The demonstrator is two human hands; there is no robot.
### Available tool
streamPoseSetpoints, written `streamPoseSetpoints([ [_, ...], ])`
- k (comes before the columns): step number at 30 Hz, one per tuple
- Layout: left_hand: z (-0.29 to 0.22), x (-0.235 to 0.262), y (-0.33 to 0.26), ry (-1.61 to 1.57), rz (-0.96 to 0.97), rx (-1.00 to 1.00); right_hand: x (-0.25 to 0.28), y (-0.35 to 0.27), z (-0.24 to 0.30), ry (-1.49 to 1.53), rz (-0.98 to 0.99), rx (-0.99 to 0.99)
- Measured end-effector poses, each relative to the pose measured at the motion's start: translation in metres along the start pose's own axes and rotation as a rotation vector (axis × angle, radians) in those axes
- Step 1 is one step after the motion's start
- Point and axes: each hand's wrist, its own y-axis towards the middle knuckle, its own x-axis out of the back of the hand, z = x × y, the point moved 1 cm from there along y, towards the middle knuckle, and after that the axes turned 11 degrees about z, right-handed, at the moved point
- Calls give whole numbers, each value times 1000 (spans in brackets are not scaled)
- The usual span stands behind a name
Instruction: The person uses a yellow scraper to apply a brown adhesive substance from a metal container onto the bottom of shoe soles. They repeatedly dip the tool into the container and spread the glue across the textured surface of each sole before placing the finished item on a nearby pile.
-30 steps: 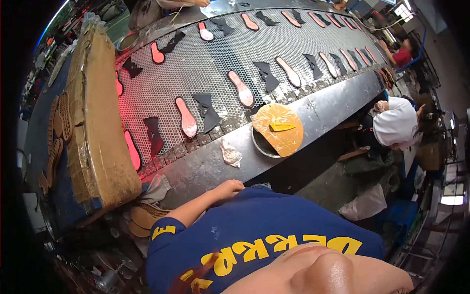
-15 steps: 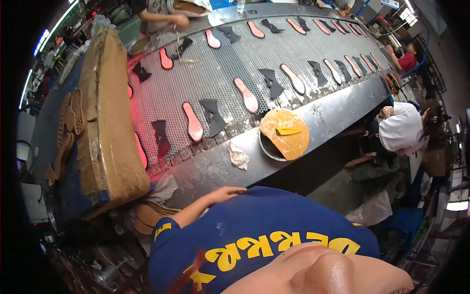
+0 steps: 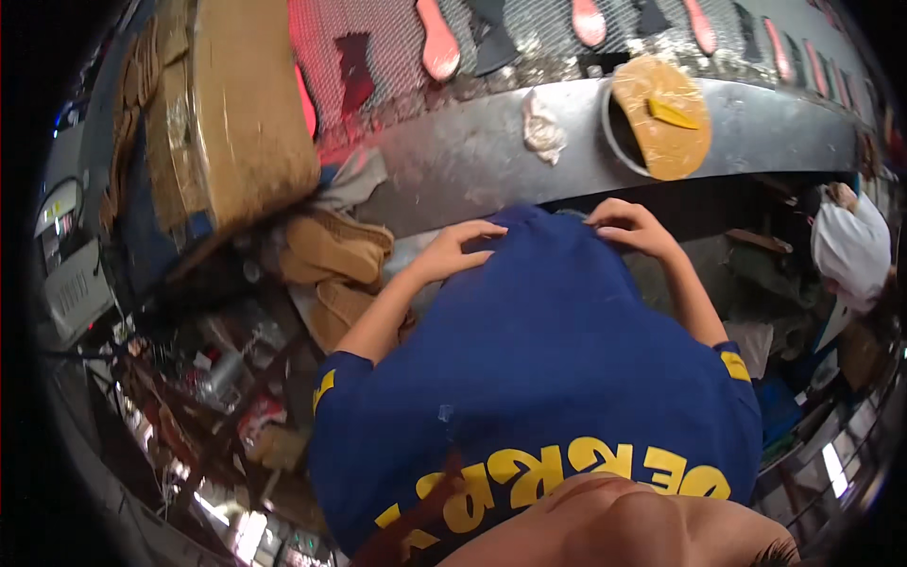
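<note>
Resting on the hem of a blue shirt [image 3: 557,340], both hands close together near the lower edge of the metal counter [image 3: 472,165]. Left hand [image 3: 453,250] flat on the cloth, fingers stretched toward the right, loosely spread, touching the shirt's upper left corner. Right hand [image 3: 631,227] curled over the shirt's upper right corner, fingertips bent down into the fabric; cannot tell whether pinching the cloth or only pressing on it. Between the two hands, a short stretch of hem, bunched into a small ridge. Below the hands, the shirt spreading wide toward the camera, yellow lettering across its lower part.

Beyond the hands, on the counter: a crumpled whitish rag [image 3: 543,128] just above and between them, and a round bucket [image 3: 619,132] up and to the right, covered by a tan lid [image 3: 666,128] with a yellow scraper [image 3: 673,113] lying on it. Farther up, a mesh conveyor belt [image 3: 557,38] carrying pink insoles [image 3: 437,42] and dark shoe pieces [image 3: 354,61]. To the left, a large cardboard box [image 3: 246,104], tan boots [image 3: 335,250] beneath it, well apart from the left hand. At the far right, a person in a white cap [image 3: 850,246].
</note>
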Motion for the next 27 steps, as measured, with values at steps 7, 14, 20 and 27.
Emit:
streamPoseSetpoints([
  [7, 39, -13, 17, 61, -374, 323, 12, -3, -26, -191, -121, -309],
  [14, -16, 24, 7, -23, -148, 51, 17, 5, 11, 54, 326, 101],
  [20, 43, 9, -32, 509, -18, 257, 20, -20, -54, -304, 62, -255],
  [27, 35, 52, -58, 496, -660, 500, 28, 3, -49, -253, -442, -331],
])
